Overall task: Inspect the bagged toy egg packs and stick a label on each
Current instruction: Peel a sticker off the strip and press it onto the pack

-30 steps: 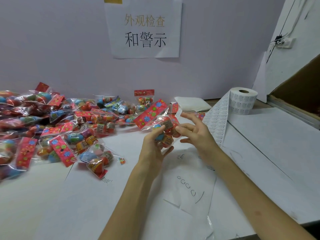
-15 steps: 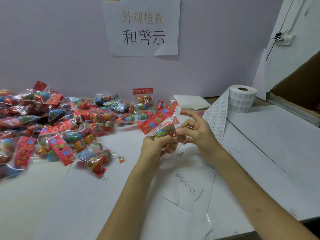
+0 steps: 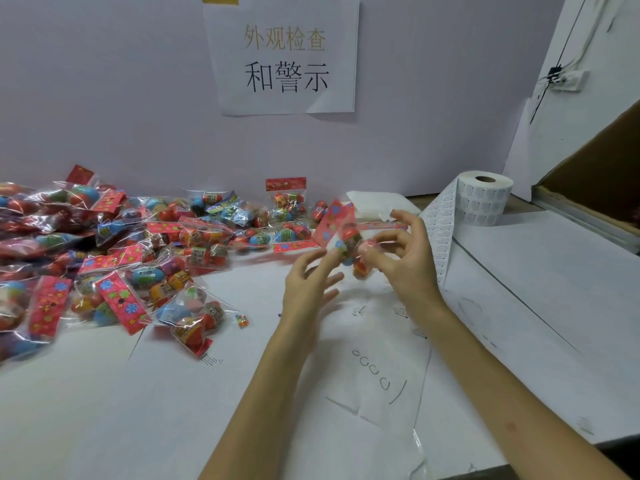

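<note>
A: Where is the egg pack (image 3: 346, 237) being checked?

B: It is held above the counter (image 3: 104, 410), between the two hands, red header card tilted up and left. The right hand (image 3: 408, 258) pinches it with curled fingers. The left hand (image 3: 308, 282) has its fingers spread at the pack's lower side; the blur hides whether they touch it.

A: What crowds them?

B: To the left is the heap of packs (image 3: 121, 254), reaching the back wall, with one upright pack (image 3: 285, 199) leaning there. Just behind the right hand hangs a strip of labels (image 3: 440, 233), running down from the label roll (image 3: 485, 199). A folded white pad (image 3: 374, 202) lies behind the hands.

A: And the edges?

B: A cardboard box (image 3: 606, 161) borders the far right. The counter's near edge shows at lower right. The widest stretch of white counter lies near-left, between the heap and that edge, and a marked paper sheet (image 3: 377, 375) lies under the forearms.
</note>
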`<state>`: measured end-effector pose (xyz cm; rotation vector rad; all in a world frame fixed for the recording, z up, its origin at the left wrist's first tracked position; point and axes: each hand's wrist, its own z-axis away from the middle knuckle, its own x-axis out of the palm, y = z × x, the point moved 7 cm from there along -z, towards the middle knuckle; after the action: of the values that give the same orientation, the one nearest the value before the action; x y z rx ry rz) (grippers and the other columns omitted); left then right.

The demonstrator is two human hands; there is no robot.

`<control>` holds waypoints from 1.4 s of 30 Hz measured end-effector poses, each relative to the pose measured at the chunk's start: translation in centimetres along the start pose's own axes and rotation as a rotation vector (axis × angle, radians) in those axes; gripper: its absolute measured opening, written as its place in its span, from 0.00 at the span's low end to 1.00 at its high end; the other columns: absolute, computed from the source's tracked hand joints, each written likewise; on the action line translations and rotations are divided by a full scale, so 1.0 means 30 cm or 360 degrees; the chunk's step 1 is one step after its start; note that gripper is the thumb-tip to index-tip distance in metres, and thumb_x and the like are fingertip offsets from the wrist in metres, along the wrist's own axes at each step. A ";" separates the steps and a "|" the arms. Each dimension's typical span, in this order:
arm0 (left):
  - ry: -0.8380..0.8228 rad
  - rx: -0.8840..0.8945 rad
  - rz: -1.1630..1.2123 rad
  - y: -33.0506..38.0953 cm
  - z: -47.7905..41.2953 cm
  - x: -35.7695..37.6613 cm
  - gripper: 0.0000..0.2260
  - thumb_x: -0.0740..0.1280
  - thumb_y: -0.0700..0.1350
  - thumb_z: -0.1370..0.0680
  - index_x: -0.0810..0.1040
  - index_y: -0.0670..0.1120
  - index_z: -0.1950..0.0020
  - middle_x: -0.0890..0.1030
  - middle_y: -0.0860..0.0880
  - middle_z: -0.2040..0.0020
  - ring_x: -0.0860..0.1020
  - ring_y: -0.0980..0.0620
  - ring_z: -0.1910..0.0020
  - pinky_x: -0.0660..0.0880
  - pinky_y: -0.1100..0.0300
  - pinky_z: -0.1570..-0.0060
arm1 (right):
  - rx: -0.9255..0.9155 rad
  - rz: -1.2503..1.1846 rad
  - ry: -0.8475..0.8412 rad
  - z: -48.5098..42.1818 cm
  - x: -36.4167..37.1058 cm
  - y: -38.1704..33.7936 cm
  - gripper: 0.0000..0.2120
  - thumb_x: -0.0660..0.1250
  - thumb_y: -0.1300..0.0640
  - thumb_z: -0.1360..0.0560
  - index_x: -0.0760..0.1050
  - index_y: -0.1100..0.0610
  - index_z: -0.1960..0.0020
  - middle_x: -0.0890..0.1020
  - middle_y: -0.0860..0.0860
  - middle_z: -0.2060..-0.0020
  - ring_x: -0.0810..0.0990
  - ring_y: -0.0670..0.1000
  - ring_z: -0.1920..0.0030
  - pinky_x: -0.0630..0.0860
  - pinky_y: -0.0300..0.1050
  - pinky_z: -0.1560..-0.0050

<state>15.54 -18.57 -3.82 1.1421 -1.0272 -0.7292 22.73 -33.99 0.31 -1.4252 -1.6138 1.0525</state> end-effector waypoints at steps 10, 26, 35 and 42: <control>-0.0023 -0.0074 0.0528 -0.009 -0.018 -0.009 0.19 0.69 0.35 0.21 0.74 0.35 0.30 0.84 0.39 0.42 0.86 0.49 0.50 0.83 0.57 0.49 | 0.0280 -0.0556 -0.0328 0.011 0.057 -0.011 0.16 0.66 0.53 0.26 0.76 0.52 0.39 0.84 0.55 0.55 0.83 0.53 0.55 0.76 0.42 0.61; 0.0262 -0.0063 0.0872 -0.015 -0.056 -0.091 0.15 0.72 0.33 0.25 0.80 0.41 0.38 0.86 0.46 0.54 0.84 0.52 0.57 0.81 0.63 0.58 | 0.0828 -0.0844 -0.0669 0.070 0.153 0.048 0.18 0.65 0.48 0.28 0.87 0.56 0.47 0.69 0.53 0.74 0.60 0.49 0.72 0.53 0.47 0.65; 0.0317 -0.0046 0.0942 -0.008 -0.050 -0.096 0.16 0.73 0.35 0.24 0.81 0.42 0.37 0.86 0.47 0.53 0.84 0.52 0.56 0.80 0.59 0.52 | 0.0833 -0.0843 -0.0743 0.083 0.163 0.056 0.19 0.63 0.50 0.27 0.86 0.57 0.43 0.68 0.53 0.74 0.59 0.49 0.72 0.52 0.48 0.63; 0.0211 -0.0056 0.0903 0.004 -0.035 -0.071 0.10 0.71 0.40 0.21 0.79 0.44 0.40 0.85 0.48 0.58 0.85 0.54 0.60 0.82 0.60 0.58 | 0.0829 -0.0831 -0.0820 0.092 0.180 0.057 0.20 0.61 0.48 0.24 0.85 0.55 0.42 0.68 0.52 0.75 0.60 0.48 0.73 0.54 0.46 0.66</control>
<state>15.70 -16.25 -4.38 0.7970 -1.1477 -0.2156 20.24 -28.84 -2.33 -0.3696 -1.7394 1.4385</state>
